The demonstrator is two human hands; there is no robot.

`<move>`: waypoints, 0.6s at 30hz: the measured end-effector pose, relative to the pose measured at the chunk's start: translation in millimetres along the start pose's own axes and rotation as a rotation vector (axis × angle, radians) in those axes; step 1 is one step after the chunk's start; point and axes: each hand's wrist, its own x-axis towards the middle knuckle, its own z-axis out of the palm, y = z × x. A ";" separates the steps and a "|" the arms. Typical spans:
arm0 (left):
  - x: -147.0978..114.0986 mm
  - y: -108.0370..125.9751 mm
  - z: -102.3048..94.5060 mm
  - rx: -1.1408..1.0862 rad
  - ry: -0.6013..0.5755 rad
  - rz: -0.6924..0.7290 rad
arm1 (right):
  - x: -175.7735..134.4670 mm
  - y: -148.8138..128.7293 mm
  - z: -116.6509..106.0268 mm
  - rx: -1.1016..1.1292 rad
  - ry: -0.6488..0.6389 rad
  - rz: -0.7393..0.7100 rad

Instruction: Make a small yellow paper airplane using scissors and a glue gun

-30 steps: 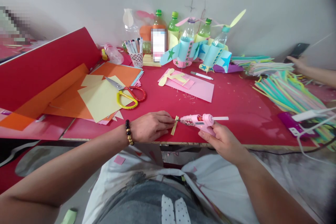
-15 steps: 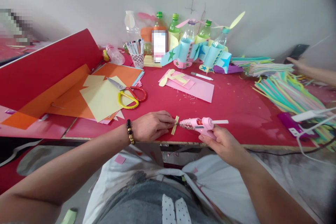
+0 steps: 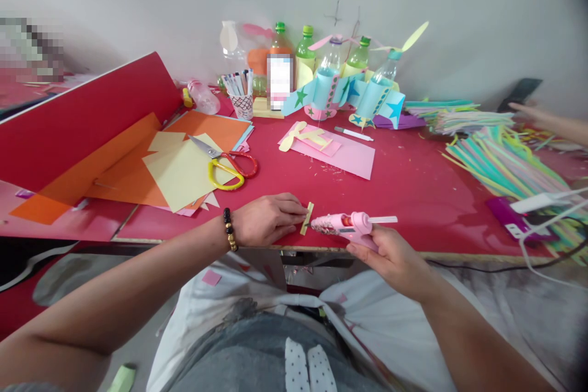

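Observation:
My right hand (image 3: 388, 257) is wrapped round the handle of a pink hot glue gun (image 3: 351, 225), with a white glue stick (image 3: 384, 219) poking out of its back. Its nozzle points left, close beside a small pale yellow paper strip (image 3: 307, 219) near the table's front edge. From the other side my left hand (image 3: 271, 219) rests on the table, fingers together, fingertips holding the strip down. Part of the strip's left side is hidden by those fingers.
Scissors (image 3: 227, 169) lie on yellow and orange paper (image 3: 220, 127) to the left. Behind are pink paper (image 3: 353, 162), a white pen (image 3: 353, 134), a pen cup (image 3: 241, 104) and decorated bottles (image 3: 328, 82). Paper strips (image 3: 509, 165), a purple power strip (image 3: 517, 223) and another person's hand (image 3: 528, 111) are right.
The glue gun's nozzle has shifted slightly down, and its tip sits a little off the strip's middle. My left hand and the strip stay in place.

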 end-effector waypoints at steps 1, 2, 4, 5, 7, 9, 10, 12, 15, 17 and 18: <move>-0.2 -0.2 0.2 0.000 0.003 -0.001 | -0.6 -1.0 0.0 0.002 -0.007 -0.001; -0.4 -0.4 0.5 0.000 0.003 -0.001 | -1.1 -1.9 0.0 -0.001 -0.017 0.002; -0.8 -0.9 0.9 0.000 0.003 0.001 | -1.7 -3.4 -0.1 -0.009 -0.034 0.004; -1.0 -1.1 1.0 0.001 0.000 0.001 | -1.8 -3.9 -0.2 -0.011 -0.043 -0.003; -1.4 -1.2 1.1 0.003 -0.011 -0.001 | -1.7 -4.7 -0.3 -0.012 -0.052 -0.028; -1.8 -1.1 1.0 0.003 -0.012 -0.004 | -1.8 -4.7 -0.3 -0.023 -0.050 -0.047; -1.9 -1.0 1.0 0.002 -0.010 -0.005 | -2.1 -4.3 -0.2 -0.034 -0.047 -0.050; -2.0 -0.8 1.1 0.000 -0.005 -0.004 | -2.9 -3.0 -0.3 -0.071 -0.040 -0.044; -2.0 -0.7 1.5 0.005 -0.012 -0.009 | -4.6 -0.6 -0.6 -0.131 -0.037 -0.020; -2.0 -0.8 1.7 0.009 -0.022 -0.011 | -5.3 1.1 -1.1 -0.133 -0.044 -0.010; -2.0 -0.7 1.6 0.011 -0.024 -0.013 | -5.5 2.1 -1.5 -0.114 -0.043 -0.007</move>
